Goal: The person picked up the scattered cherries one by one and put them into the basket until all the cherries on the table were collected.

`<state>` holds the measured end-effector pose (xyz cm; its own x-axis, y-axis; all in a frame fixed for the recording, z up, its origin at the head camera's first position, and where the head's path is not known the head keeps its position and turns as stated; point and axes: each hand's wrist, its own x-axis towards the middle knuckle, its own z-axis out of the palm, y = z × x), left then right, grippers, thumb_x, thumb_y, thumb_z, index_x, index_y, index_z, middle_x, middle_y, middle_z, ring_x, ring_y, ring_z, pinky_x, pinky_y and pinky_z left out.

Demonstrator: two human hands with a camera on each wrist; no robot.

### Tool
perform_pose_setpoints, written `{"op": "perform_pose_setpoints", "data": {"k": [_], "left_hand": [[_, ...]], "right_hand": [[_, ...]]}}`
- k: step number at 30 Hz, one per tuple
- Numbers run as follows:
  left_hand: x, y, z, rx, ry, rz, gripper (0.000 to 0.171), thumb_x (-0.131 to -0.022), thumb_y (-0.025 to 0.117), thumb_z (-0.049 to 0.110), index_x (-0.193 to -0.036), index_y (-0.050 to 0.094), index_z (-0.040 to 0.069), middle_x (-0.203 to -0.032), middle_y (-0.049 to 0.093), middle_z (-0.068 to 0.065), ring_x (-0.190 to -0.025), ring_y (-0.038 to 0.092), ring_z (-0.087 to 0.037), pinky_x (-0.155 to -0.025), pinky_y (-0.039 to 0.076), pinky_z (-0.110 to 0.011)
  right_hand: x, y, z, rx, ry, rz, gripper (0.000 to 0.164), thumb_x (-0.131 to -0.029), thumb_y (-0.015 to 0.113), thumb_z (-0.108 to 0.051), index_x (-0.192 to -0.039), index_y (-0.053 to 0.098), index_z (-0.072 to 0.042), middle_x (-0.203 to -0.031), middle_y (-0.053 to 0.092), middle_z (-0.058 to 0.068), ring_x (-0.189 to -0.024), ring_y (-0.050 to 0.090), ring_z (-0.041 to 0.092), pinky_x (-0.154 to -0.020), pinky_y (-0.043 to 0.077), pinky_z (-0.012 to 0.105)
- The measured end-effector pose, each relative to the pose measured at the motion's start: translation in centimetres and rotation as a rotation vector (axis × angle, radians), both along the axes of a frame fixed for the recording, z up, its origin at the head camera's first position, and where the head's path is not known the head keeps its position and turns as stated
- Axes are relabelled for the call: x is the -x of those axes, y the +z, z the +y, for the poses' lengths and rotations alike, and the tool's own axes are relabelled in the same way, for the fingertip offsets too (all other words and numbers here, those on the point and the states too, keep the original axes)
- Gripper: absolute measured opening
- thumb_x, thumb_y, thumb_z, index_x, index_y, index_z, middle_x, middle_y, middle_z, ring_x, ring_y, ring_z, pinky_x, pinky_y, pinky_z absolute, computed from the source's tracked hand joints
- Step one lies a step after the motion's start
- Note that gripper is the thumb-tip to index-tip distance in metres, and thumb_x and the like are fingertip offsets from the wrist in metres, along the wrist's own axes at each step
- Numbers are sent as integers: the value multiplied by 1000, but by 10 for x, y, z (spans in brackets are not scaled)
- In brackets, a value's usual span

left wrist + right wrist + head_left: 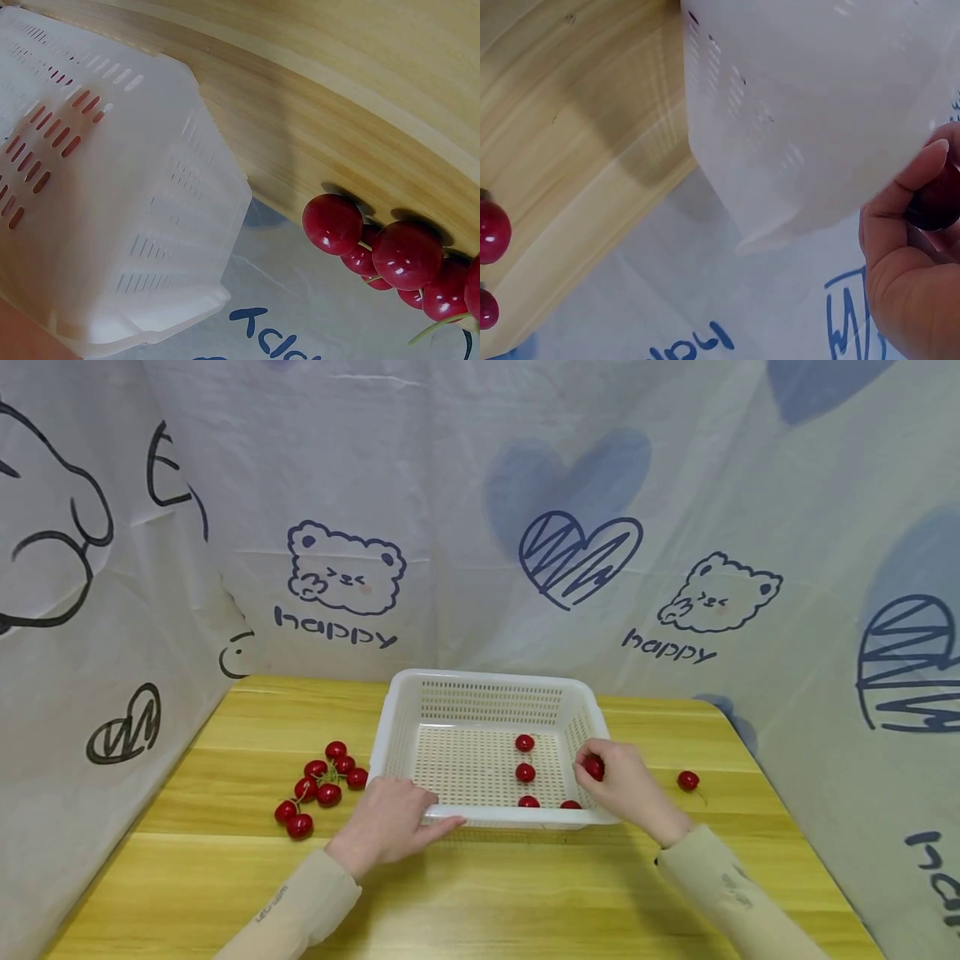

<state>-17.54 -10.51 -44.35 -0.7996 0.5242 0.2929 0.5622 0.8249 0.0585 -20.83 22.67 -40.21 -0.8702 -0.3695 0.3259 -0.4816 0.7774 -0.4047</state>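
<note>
A white perforated plastic basket stands on the table. My left hand grips its front left corner, the thumb along the front and the fingers over the rim. In the left wrist view, skin tones show through the slots of the basket wall. My right hand pinches a red cherry at the basket's right rim; the right wrist view shows this cherry between thumb and fingers. Several cherries lie inside the basket, among them one cherry in its right half. The front rim partly hides two of them.
Left of the basket lies a cluster of red cherries with green stems. One loose cherry rests to the right; the right wrist view has two at its left edge. A printed cloth hangs behind and beside the wooden table.
</note>
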Motion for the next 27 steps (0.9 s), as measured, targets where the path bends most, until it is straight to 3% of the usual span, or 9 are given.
{"op": "perform_pose_setpoints", "data": {"k": [12, 18, 27], "left_hand": [[-1, 0, 1, 0, 0, -13, 61, -89, 31, 73, -64, 58, 23, -44, 35, 12, -40, 32, -6, -38, 28, -23], [0, 0, 1, 3, -1, -1, 60, -89, 32, 72, -62, 55, 24, -44, 35, 12, -40, 32, -5, -38, 28, -23], [0, 1, 0, 7, 1, 2, 59, -88, 32, 72, -59, 51, 24, -44, 34, 12, -39, 32, -5, -38, 28, -23]], "right_hand": [[4, -13, -14, -75, 57, 34, 11, -81, 67, -8, -79, 59, -15, -73, 55, -5, -62, 47, 10, -55, 45, 24], [8, -21, -16, -99, 83, 58, 11, -80, 68, -7, -77, 61, -14, -71, 54, -6, -62, 46, 9, -55, 44, 24], [9, -22, -21, -95, 56, 54, 7, -79, 70, -7, -79, 64, -12, -75, 58, -3, -64, 48, 10, -57, 45, 26]]}}
